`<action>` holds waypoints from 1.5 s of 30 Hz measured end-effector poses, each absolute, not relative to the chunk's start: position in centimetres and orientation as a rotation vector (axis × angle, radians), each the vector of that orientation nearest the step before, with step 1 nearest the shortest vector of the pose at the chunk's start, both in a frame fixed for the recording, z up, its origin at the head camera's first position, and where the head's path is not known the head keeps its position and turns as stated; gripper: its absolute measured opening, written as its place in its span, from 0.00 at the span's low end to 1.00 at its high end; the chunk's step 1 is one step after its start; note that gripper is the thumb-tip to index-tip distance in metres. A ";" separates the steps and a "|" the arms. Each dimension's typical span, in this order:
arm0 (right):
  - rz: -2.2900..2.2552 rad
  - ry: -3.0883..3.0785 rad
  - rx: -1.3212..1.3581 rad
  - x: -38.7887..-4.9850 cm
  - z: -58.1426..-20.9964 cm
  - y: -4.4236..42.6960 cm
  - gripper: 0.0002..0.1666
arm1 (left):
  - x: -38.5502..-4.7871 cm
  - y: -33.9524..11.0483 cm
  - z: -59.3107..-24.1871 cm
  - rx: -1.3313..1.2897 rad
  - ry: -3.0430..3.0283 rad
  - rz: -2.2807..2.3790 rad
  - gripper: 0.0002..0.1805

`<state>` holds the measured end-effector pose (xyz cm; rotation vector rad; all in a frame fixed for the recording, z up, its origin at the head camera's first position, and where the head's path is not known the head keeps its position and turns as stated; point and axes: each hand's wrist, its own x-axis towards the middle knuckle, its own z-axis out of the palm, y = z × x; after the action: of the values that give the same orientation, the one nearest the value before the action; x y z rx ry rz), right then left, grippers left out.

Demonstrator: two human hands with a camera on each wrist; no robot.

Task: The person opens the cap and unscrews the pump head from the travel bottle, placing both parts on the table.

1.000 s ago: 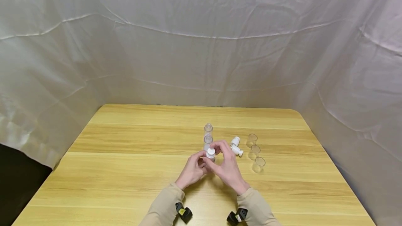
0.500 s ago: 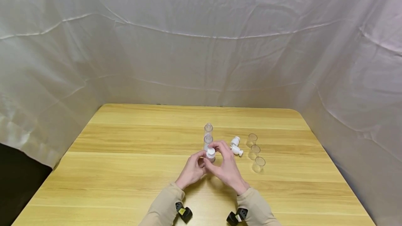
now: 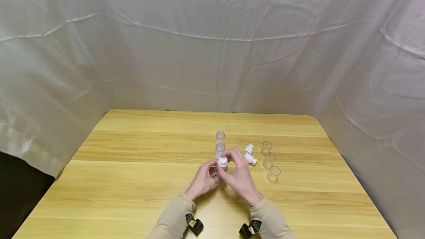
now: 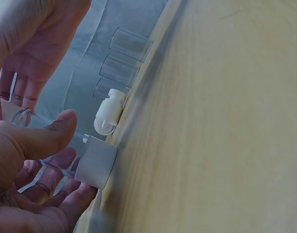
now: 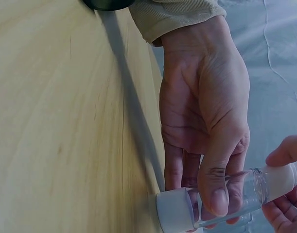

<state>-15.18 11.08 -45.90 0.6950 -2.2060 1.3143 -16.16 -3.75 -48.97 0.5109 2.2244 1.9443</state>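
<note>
A clear bottle point(image 5: 244, 196) with a white base point(image 4: 96, 161) stands upright on the table between my hands. My left hand point(image 3: 201, 180) grips the clear body, thumb on one side and fingers on the other. At the bottle's neck sits a white pump top point(image 3: 223, 160). My right hand point(image 3: 241, 180) pinches this pump top between thumb and fingers. Just behind the held bottle, two more clear bottles stand in a row, a nearer bottle point(image 3: 220, 151) and a farther bottle point(image 3: 220, 138). The threads inside the pump top are hidden.
Right of the bottles lie two loose white pump tops, one point(image 3: 248, 149) behind the other point(image 3: 251, 159). Farther right, three clear caps stand in a line: a back cap point(image 3: 266, 148), a middle cap point(image 3: 268, 160) and a front cap point(image 3: 273, 174). Pale curtains point(image 3: 212, 65) surround the wooden table point(image 3: 132, 187).
My right thumb and fingers have shifted slightly around the pump top. The left hand and the bottle stay in place, and the other things have not moved.
</note>
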 end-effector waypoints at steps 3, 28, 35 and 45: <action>1.328 -2.212 0.713 -15.1 -45.8 11.1 0.20 | -16.1 -3.7 -49.0 0.513 2.221 1.941 0.23; 1.321 -2.221 0.667 -14.8 -45.8 11.1 0.23 | -16.0 -3.9 -48.9 0.527 2.199 1.964 0.23; 1.288 -2.168 0.695 -15.0 -45.9 11.0 0.21 | -16.0 -4.2 -48.9 0.670 2.208 1.985 0.21; 1.314 -2.197 0.671 -14.8 -45.8 11.2 0.23 | -16.0 -3.8 -48.7 0.512 2.201 1.949 0.24</action>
<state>-14.77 11.15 -45.77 0.6715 -2.1973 1.3144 -15.95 -3.82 -48.67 0.5124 2.2015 1.9488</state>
